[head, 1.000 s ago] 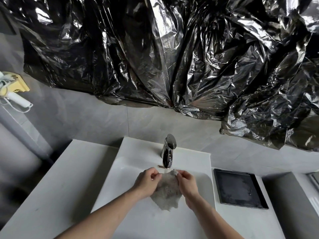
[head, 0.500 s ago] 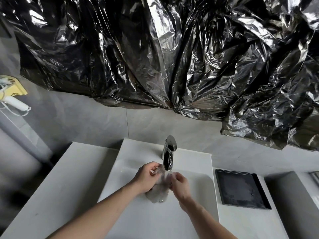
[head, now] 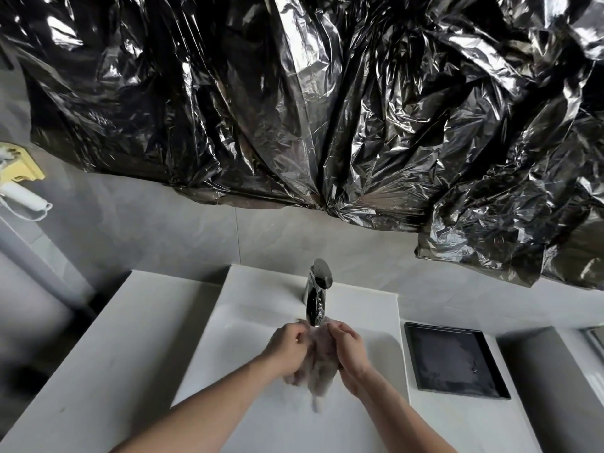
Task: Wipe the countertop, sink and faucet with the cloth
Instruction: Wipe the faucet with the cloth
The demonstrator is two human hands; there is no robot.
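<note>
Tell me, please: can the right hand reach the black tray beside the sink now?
Probably yes, but not at once. The right hand grips the cloth together with the left hand. The black tray lies close on its right, with nothing between.

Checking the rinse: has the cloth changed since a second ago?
Yes. The cloth was spread flat between both hands below the faucet; now the left hand and right hand bunch it together under the spout.

No lettering, label, brand mark or number can be read anywhere here, not on the chrome faucet [head: 316, 291], the black tray [head: 454, 361] or the crinkled black plastic sheeting [head: 294, 103].
</note>
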